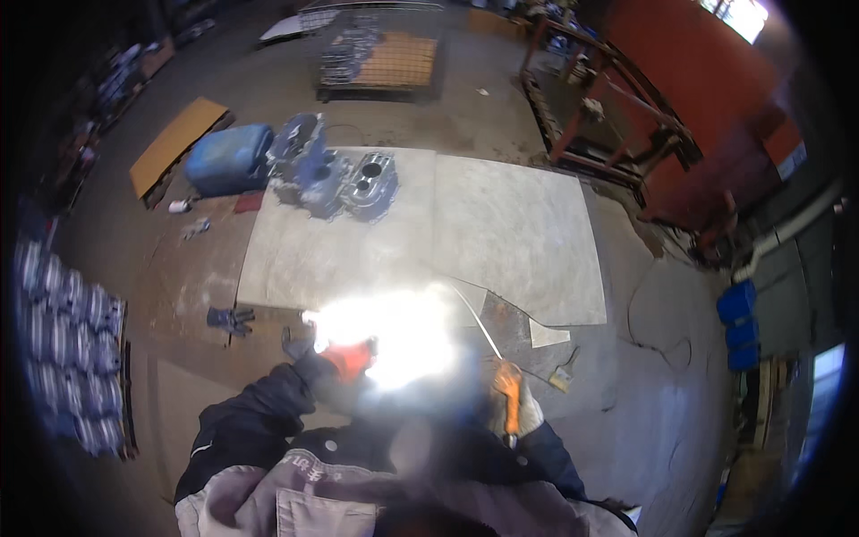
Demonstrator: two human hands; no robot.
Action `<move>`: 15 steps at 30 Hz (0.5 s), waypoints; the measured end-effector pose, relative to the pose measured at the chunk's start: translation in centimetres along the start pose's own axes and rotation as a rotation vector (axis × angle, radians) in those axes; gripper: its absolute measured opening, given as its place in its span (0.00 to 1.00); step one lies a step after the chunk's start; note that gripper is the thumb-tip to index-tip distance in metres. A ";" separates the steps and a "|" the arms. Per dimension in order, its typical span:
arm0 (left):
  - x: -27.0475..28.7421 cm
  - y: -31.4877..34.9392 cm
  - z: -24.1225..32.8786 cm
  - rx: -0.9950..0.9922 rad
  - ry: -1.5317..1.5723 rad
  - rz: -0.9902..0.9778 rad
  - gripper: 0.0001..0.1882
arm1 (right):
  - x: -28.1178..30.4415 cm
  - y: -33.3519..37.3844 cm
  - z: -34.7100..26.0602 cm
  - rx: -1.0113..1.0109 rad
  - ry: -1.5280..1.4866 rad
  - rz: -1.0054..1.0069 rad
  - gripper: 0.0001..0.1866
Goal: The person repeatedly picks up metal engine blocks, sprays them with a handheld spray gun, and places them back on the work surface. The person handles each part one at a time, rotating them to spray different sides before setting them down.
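Note:
My left hand (pixel 350 359), in an orange-red glove, is at the lower left edge of a blinding white glare. The light washes out its fingers, so I cannot tell whether it grips anything. To the right, my right hand (pixel 530 415), in a pale glove, is closed around the orange handle (pixel 511 399) of what looks like a welding tool. A thin pale rod (pixel 479 322) runs from that handle up and left toward the glare. Whatever lies within the brightness is hidden.
Grey metal castings (pixel 369 186) stand on pale boards (pixel 519 233) at the far side. A dark glove (pixel 230 319) lies at left, a brush (pixel 562 376) at right. Beyond are a blue drum (pixel 229 159) and a rusty frame (pixel 608 134). Stacked castings (pixel 72 349) fill the far left.

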State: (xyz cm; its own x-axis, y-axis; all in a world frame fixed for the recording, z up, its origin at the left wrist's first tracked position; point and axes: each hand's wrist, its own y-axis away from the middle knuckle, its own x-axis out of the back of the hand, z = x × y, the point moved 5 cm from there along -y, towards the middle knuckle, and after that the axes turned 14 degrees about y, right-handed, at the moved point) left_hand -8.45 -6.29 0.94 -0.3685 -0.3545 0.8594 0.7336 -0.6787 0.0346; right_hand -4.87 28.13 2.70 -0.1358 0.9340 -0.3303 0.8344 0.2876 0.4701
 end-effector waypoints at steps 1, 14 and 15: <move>-1.0 0.4 -0.6 0.248 -0.045 -0.043 0.15 | -0.3 -0.6 -0.9 0.001 0.106 -0.045 0.33; -5.4 -0.4 5.2 0.826 -0.155 0.552 0.25 | -9.7 -3.1 -6.9 0.270 1.418 -0.296 0.41; -5.1 -0.2 5.6 0.758 -0.223 0.614 0.25 | -9.8 -2.6 -6.0 0.462 1.436 -0.427 0.41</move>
State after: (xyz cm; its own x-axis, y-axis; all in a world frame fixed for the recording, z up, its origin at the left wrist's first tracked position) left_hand -3.55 -0.70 -0.53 0.2549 -0.3242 0.9110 0.9599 0.1987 -0.1978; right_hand -8.94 19.49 9.66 -0.5469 0.2941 0.7838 0.6514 0.7376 0.1778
